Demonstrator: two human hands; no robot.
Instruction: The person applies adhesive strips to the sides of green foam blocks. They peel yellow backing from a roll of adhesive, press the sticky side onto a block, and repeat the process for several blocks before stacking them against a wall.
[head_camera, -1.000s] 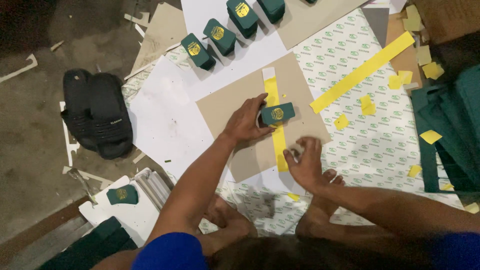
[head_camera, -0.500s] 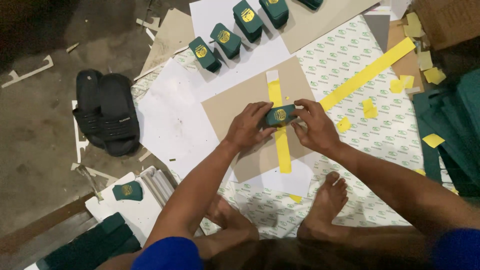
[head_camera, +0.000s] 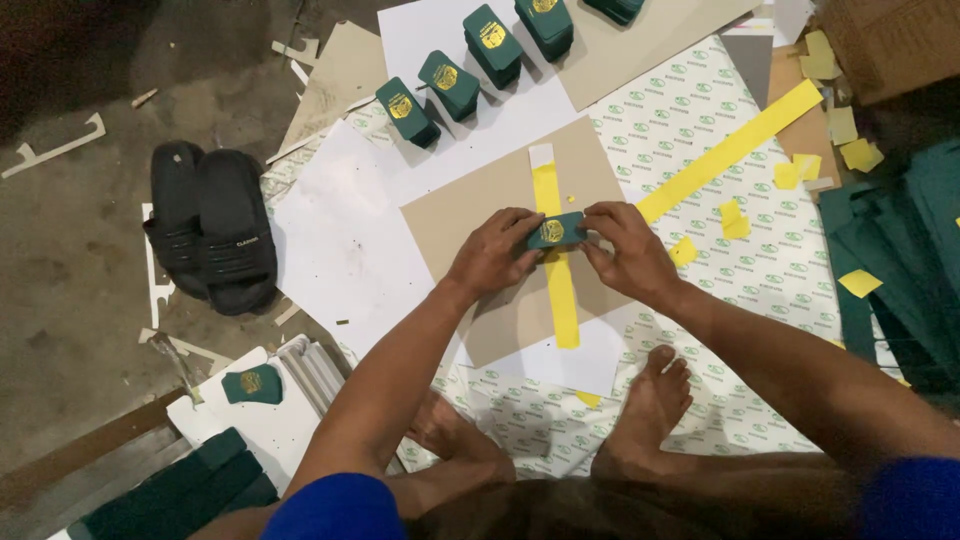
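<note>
1. The work goes on down on a concrete floor (head_camera: 70, 300) littered with offcuts, with a printed white-and-green sheet (head_camera: 700, 150) spread out as a mat and a brown cardboard panel (head_camera: 480, 210) laid on top as the working face.

2. A long yellow strip (head_camera: 560, 300) lies up the middle of that panel, running away from the person toward the top of the view. It looks placed flat so that something can be set across it.

3. The left hand (head_camera: 495, 255) and right hand (head_camera: 625, 250) meet over the strip, each pinching one end of a small stack of green cards (head_camera: 556, 231) with a gold emblem on the face.

4. On both hands the fingers are closed on the stack: thumbs on the near edge, fingertips on the far edge. The stack sits between the two sets of fingertips, directly above the strip and touching it or just off it; I cannot tell which.

5. Holding both ends at once seems meant to keep the cards squared up.

6. The stack's long axis runs from one hand to the other, crossing the strip at roughly a right angle, tilted slightly up toward the right hand. Its emblem face points up.

7. Beyond the fingertips, a row of similar green stacks (head_camera: 455, 85) rests on white paper (head_camera: 340, 230). A second yellow strip (head_camera: 730, 150) lies past the right hand, and black sandals (head_camera: 210, 230) lie well off beyond the left.
</note>
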